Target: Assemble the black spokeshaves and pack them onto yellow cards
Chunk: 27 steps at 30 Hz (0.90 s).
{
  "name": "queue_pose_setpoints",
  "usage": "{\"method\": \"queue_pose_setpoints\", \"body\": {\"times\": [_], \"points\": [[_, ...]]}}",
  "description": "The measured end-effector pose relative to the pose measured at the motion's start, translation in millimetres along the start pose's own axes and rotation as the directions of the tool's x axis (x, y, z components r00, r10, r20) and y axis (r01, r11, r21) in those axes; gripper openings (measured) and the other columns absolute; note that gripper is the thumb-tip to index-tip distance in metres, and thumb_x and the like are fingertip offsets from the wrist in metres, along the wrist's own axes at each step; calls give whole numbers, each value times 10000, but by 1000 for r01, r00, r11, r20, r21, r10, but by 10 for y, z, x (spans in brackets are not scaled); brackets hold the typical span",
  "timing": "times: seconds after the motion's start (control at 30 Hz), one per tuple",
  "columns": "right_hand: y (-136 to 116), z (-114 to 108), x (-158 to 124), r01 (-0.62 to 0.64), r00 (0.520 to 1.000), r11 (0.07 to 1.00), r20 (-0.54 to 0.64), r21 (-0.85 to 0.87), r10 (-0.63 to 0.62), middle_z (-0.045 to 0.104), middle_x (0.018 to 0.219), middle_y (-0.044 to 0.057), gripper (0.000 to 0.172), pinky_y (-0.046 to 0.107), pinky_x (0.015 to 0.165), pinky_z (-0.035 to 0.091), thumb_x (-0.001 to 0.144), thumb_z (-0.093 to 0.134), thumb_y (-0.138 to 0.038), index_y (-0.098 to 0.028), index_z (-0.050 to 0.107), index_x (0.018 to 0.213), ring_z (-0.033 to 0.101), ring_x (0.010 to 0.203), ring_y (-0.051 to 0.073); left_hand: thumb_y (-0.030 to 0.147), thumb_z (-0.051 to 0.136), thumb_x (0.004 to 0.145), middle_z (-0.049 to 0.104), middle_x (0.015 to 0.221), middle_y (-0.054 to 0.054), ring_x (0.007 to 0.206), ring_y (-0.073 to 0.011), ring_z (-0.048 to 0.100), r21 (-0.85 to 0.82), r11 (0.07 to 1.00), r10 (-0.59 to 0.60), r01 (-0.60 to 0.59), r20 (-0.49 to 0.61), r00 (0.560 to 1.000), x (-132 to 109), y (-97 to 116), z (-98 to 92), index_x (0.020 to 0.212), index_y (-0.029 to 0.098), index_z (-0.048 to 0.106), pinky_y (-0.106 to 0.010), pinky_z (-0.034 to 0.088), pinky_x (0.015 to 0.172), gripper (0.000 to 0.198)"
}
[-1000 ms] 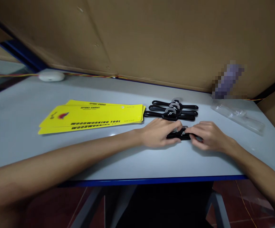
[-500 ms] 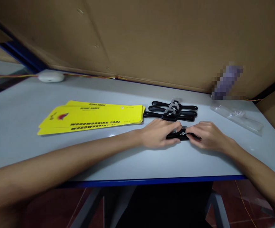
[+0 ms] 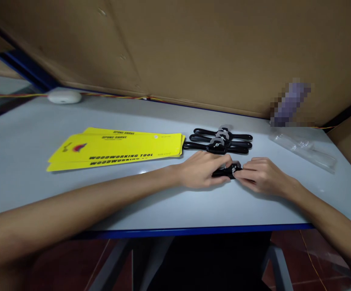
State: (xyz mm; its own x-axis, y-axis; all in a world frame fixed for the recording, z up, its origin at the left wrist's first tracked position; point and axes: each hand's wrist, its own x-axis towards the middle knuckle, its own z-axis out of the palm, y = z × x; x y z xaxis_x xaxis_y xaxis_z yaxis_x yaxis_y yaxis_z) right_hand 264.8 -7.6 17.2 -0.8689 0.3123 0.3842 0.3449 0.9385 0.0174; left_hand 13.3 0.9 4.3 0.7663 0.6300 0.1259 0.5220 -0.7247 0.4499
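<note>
A black spokeshave [image 3: 227, 171] lies on the grey table [image 3: 163, 202], mostly covered by my hands. My left hand [image 3: 201, 170] wraps over its left handle, fingers curled on it. My right hand [image 3: 261, 175] covers the right handle, fingertips pinched at the tool's middle by its small metal screw. Just behind them a stack of three more black spokeshaves [image 3: 219, 141] rests side by side.
Yellow "woodworking tool" packaging cards [image 3: 114, 148] lie stacked to the left. Clear plastic packaging [image 3: 304, 147] sits at the right rear. A white round object [image 3: 64, 96] and a thin wire are at the back left. Cardboard panels [image 3: 208, 52] wall the rear.
My right hand has slid slightly left, so its fingers now cover more of the spokeshave's middle. The left hand has stayed in place.
</note>
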Motion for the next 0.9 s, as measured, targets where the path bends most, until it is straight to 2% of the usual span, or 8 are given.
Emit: {"method": "queue_pose_setpoints", "body": {"times": [0.17, 0.4, 0.47, 0.57, 0.7, 0.8, 0.9], "points": [[-20, 35, 5, 45, 999, 999, -30, 0, -45, 679, 680, -6, 276, 306, 610, 414, 1053, 523, -189, -180, 763, 916, 543, 576, 119, 458, 514, 947, 627, 756, -5, 622, -173, 522, -3, 1000, 0, 0, 5, 1000, -3, 0, 0, 1067, 203, 572, -315, 303, 570, 288], [1, 55, -10, 50, 999, 998, 5, -24, -50, 667, 657, -18, 281, 303, 597, 419, 1058, 496, -168, -201, 769, 1001, 543, 555, 115, 459, 511, 945, 661, 817, -21, 667, -186, 566, 2, 1000, 11, -11, 14, 1000, 0, -7, -10, 1062, 207, 566, -323, 321, 583, 283], [-5, 57, -4, 22, 999, 1000, -26, -17, -22, 682, 666, -21, 254, 298, 597, 420, 1056, 504, -182, -206, 756, 1060, 553, 555, 115, 456, 517, 941, 661, 816, -19, 662, -185, 563, 2, 1000, 1, -1, 20, 1000, 1, -2, -12, 1075, 207, 565, -323, 317, 582, 287], [-19, 59, 14, -83, 993, 997, -89, -9, 82, 725, 709, -15, 203, 301, 599, 412, 1047, 542, -241, -196, 731, 1107, 590, 573, 123, 474, 510, 953, 651, 797, -16, 659, -187, 559, -2, 1000, -15, 16, 32, 999, 3, 11, -17, 1093, 202, 559, -321, 319, 588, 310], [-26, 73, 27, -164, 978, 986, -134, -37, 158, 737, 710, -4, 183, 305, 593, 394, 1023, 607, -316, -181, 727, 995, 620, 581, 133, 484, 517, 958, 643, 779, -6, 644, -181, 546, -13, 1000, -25, 25, 38, 999, 4, 25, -25, 1091, 205, 556, -315, 322, 589, 312], [-33, 92, 34, -159, 978, 985, -149, -65, 148, 742, 717, 3, 218, 302, 596, 393, 1022, 608, -315, -180, 713, 888, 628, 589, 133, 475, 522, 953, 635, 770, 0, 638, -174, 536, -16, 1000, -20, 20, 31, 999, 3, 23, -20, 1086, 210, 552, -311, 317, 587, 299], [-56, 103, 59, -148, 979, 980, -157, -131, 127, 697, 645, -9, 293, 302, 584, 365, 1029, 575, -288, -192, 679, 772, 579, 554, 123, 469, 524, 948, 633, 780, -2, 646, -175, 534, -13, 1000, -22, 22, 27, 999, 5, 16, -9, 1089, 208, 546, -310, 317, 589, 298]]}}
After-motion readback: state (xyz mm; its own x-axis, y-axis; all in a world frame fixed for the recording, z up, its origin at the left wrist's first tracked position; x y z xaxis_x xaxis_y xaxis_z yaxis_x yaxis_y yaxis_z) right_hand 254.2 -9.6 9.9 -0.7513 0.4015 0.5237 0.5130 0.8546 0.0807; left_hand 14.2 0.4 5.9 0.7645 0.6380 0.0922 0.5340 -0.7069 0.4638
